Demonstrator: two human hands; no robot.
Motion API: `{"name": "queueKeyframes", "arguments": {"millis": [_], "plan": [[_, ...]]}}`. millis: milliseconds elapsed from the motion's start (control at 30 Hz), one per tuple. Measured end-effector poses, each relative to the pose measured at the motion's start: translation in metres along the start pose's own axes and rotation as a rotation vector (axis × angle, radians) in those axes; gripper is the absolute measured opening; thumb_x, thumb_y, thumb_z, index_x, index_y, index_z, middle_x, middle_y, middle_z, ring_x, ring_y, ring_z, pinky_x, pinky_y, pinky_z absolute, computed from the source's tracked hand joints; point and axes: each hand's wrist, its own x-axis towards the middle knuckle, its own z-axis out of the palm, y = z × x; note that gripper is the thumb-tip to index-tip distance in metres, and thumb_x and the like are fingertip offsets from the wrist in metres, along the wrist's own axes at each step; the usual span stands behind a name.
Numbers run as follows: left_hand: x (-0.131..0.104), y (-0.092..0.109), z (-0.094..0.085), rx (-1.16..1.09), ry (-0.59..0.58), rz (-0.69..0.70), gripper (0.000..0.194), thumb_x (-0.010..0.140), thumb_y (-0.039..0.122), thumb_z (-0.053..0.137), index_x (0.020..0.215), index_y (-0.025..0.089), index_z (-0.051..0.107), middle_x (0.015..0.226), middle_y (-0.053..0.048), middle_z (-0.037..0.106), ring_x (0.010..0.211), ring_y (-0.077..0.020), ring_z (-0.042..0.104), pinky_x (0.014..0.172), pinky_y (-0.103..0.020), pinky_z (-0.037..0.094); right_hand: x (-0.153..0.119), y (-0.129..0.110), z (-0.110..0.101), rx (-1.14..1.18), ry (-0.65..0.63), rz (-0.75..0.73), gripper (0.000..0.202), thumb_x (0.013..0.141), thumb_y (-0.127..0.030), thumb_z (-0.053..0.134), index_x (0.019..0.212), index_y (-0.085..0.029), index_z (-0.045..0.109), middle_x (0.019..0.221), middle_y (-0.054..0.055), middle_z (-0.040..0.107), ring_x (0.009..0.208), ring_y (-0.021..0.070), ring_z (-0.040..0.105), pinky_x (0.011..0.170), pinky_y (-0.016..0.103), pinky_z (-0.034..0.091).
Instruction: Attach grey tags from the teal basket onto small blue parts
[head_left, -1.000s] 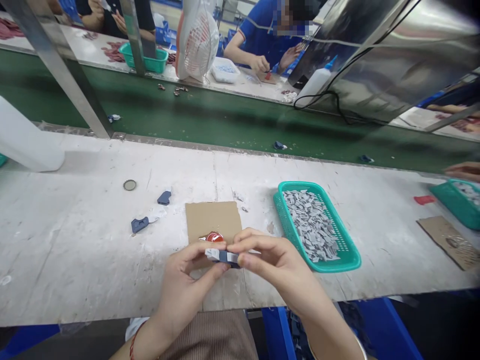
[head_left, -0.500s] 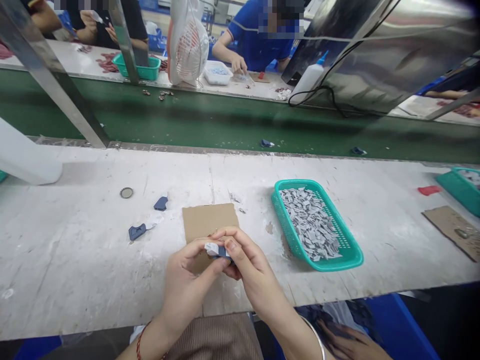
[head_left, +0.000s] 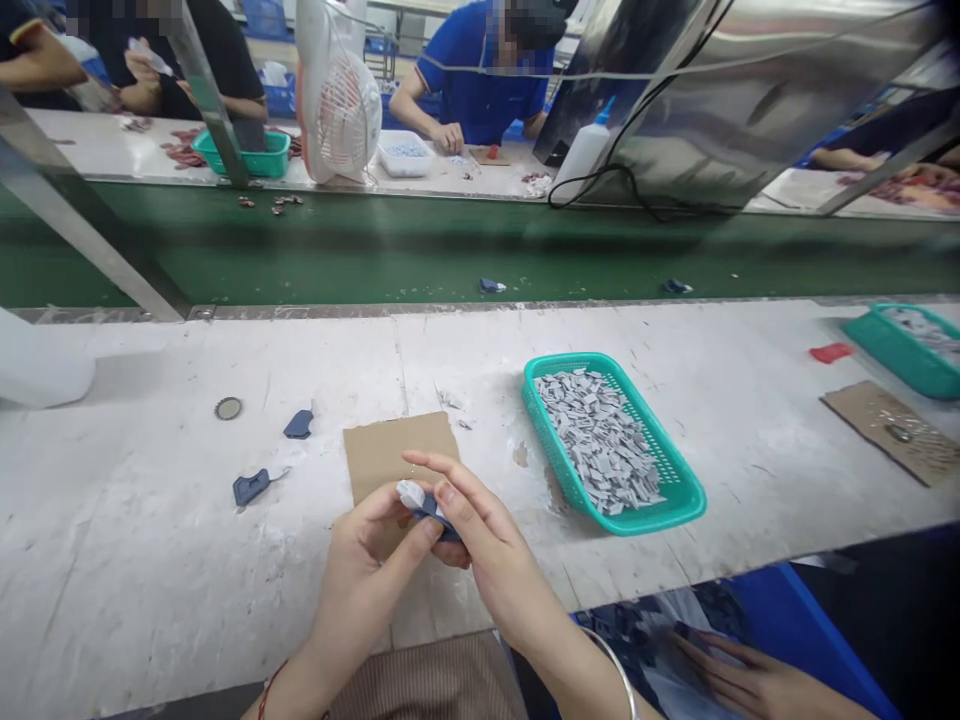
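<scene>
Slippage might be feared first: the white-tipped navy plastic piece is held mostly by fingertips, and if either thumb were pressed off-centre, it could be twisted loose and dropped onto the brown cardboard sheet, over whose near side it is held. Its white end could also be skewed if uneven force were applied from the two sides (how that end is seated cannot be judged, since much of the piece is covered by fingers). If the right hand were swung carelessly outward, the teal perforated basket could be nudged and its grey chips scattered.

By the left hand, the piece is pinched near its white end, with thumb and fingertips drawn close. By the right, the other end is clasped between thumb and curled lower fingers, while the index finger is stretched out above the cardboard.
</scene>
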Motion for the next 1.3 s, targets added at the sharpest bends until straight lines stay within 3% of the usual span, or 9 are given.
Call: {"name": "queueKeyframes", "arguments": {"millis": [133, 300, 367, 467, 633, 733, 933, 1133, 1300], "plan": [[0.004, 0.001, 0.006, 0.082, -0.008, -0.017, 0.027, 0.081, 0.034, 0.075, 0.105, 0.023, 0.072, 0.1, -0.005, 0.073, 0.099, -0.0216, 0.066, 0.082, -0.027, 0.055, -0.006, 0.002, -0.003, -0.146, 0.01, -0.032, 0.044, 0.099, -0.058, 0.04, 0.132, -0.036, 0.058, 0.123, 0.003, 0.061, 0.112, 0.0176, 0.055, 0.085, 0.027, 0.048], [0.01, 0.006, 0.002, 0.113, -0.005, -0.043, 0.037, 0.086, 0.036, 0.069, 0.12, 0.022, 0.066, 0.097, -0.005, 0.073, 0.092, -0.021, 0.069, 0.081, -0.031, 0.057, -0.006, -0.016, -0.045, -0.413, -0.048, -0.084, 0.048, 0.101, -0.056, 0.034, 0.131, -0.029, 0.06, 0.09, 0.004, 0.067, 0.073, 0.0164, 0.059, 0.065, 0.03, 0.049], [0.015, 0.013, -0.006, 0.188, 0.081, -0.003, 0.045, 0.088, 0.035, 0.066, 0.13, 0.022, 0.059, 0.103, -0.006, 0.073, 0.102, -0.0213, 0.068, 0.088, -0.032, 0.056, -0.002, -0.031, -0.078, -0.687, 0.145, -0.215, 0.038, 0.099, -0.048, 0.045, 0.117, -0.023, 0.068, 0.081, 0.004, 0.067, 0.074, 0.019, 0.061, 0.068, 0.032, 0.048], [0.034, 0.025, -0.024, 0.305, 0.205, 0.079, 0.052, 0.089, 0.037, 0.064, 0.136, 0.02, 0.052, 0.104, -0.008, 0.072, 0.103, -0.0221, 0.067, 0.086, -0.034, 0.057, 0.011, -0.051, -0.13, -1.064, 0.539, -0.304, 0.029, 0.096, -0.035, 0.048, 0.106, -0.018, 0.07, 0.097, 0.009, 0.072, 0.085, 0.0235, 0.066, 0.071, 0.034, 0.049], [0.105, 0.039, -0.071, 0.554, 0.314, 0.319, 0.047, 0.087, 0.037, 0.062, 0.128, 0.018, 0.047, 0.106, -0.011, 0.072, 0.1, -0.0228, 0.069, 0.088, -0.038, 0.056, 0.039, -0.061, -0.172, -1.406, 0.568, -0.191, 0.018, 0.091, -0.022, 0.053, 0.092, -0.016, 0.07, 0.096, 0.011, 0.074, 0.086, 0.0268, 0.068, 0.071, 0.035, 0.048], [0.162, 0.05, -0.107, 0.989, 0.344, 0.345, 0.037, 0.09, 0.031, 0.049, 0.124, 0.019, 0.039, 0.108, -0.012, 0.072, 0.102, -0.0213, 0.07, 0.09, -0.038, 0.055, 0.048, -0.059, -0.172, -1.513, 0.558, -0.152, 0.016, 0.09, -0.018, 0.054, 0.085, -0.016, 0.069, 0.092, 0.011, 0.073, 0.086, 0.0274, 0.067, 0.07, 0.034, 0.047], [0.251, 0.083, -0.146, 1.339, 0.429, 0.322, 0.025, 0.077, 0.021, 0.057, 0.101, 0.016, 0.06, 0.115, -0.019, 0.066, 0.112, -0.0379, 0.062, 0.098, -0.053, 0.045, 0.053, -0.058, -0.166, -1.551, 0.536, -0.157, 0.019, 0.091, -0.01, 0.049, 0.091, -0.013, 0.068, 0.095, 0.014, 0.072, 0.092, 0.0285, 0.066, 0.076, 0.035, 0.047], [0.29, 0.086, -0.14, 1.54, 0.351, 0.339, 0.033, 0.079, 0.019, 0.052, 0.107, 0.012, 0.067, 0.115, -0.021, 0.064, 0.114, -0.039, 0.058, 0.098, -0.052, 0.045, 0.054, -0.057, -0.173, -1.529, 0.482, -0.168, 0.02, 0.092, -0.009, 0.05, 0.104, -0.012, 0.067, 0.103, 0.011, 0.071, 0.101, 0.0264, 0.064, 0.086, 0.034, 0.048], [0.309, 0.073, -0.096, 1.583, 0.17, 0.467, 0.042, 0.086, 0.023, 0.046, 0.122, 0.009, 0.063, 0.129, -0.02, 0.058, 0.128, -0.0369, 0.046, 0.111, -0.051, 0.032, 0.055, -0.058, -0.175, -1.574, 0.479, -0.128, 0.029, 0.095, -0.013, 0.048, 0.12, -0.013, 0.062, 0.114, 0.013, 0.067, 0.106, 0.0273, 0.063, 0.085, 0.035, 0.048]]}}
